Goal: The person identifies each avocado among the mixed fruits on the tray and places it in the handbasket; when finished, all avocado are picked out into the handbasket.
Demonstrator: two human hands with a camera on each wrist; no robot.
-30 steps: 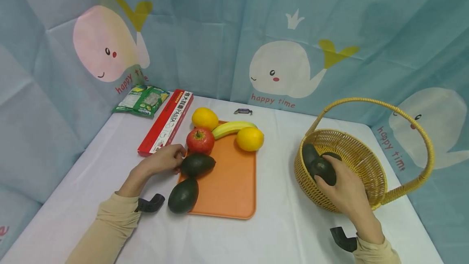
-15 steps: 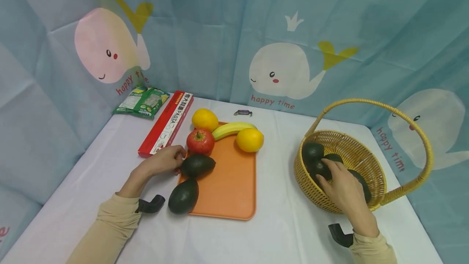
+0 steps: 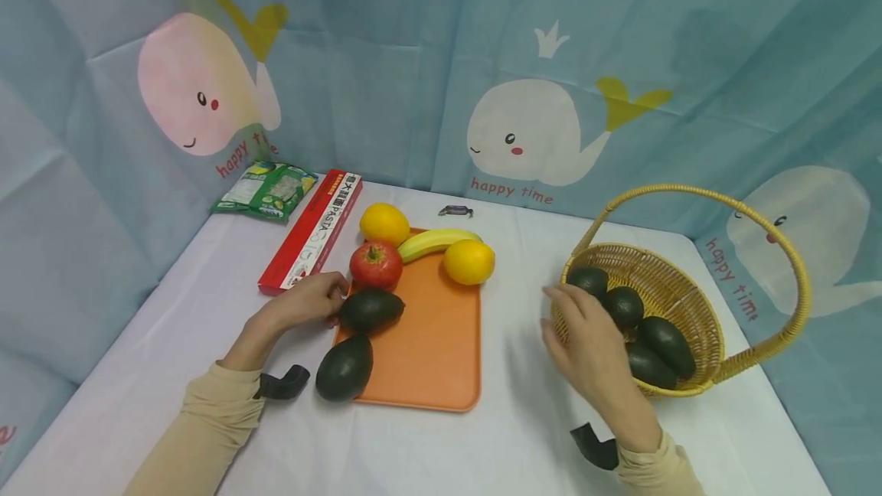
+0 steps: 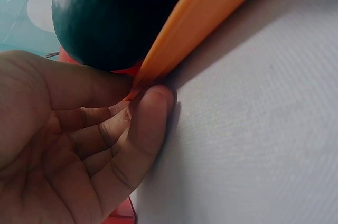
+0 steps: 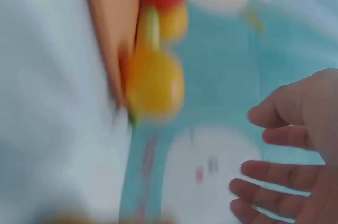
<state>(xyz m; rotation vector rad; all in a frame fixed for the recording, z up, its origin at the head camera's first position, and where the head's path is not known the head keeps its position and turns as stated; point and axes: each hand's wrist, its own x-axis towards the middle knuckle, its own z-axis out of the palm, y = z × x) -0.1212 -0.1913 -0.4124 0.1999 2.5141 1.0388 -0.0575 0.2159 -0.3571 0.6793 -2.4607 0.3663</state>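
Note:
My left hand (image 3: pixel 310 301) pinches the left rim of an orange tray (image 3: pixel 434 350), thumb and fingertips on either side of the edge in the left wrist view. Beside those fingers, a dark green avocado (image 3: pixel 372 311) lies on the tray. A second avocado (image 3: pixel 346 367) overlaps its lower left edge. The tray also bears a red pomegranate (image 3: pixel 376 265), a banana (image 3: pixel 436 242) and a lemon (image 3: pixel 469 262); another lemon (image 3: pixel 385 223) sits at its back corner. Holding nothing, my right hand (image 3: pixel 592 347) hovers by the left side of a wicker basket (image 3: pixel 696 297), fingers spread.
Several avocados (image 3: pixel 666 344) lie inside the basket, whose tall handle (image 3: pixel 779 236) arches over it. A red pasta box (image 3: pixel 310 236) and a green snack bag (image 3: pixel 267 190) lie at the back left. A small wrapped candy (image 3: pixel 456 211) is near the curtain.
My right hand has let go of an avocado in the basket and moved left, out over the basket's near side. The left hand has stayed at the tray's rim.

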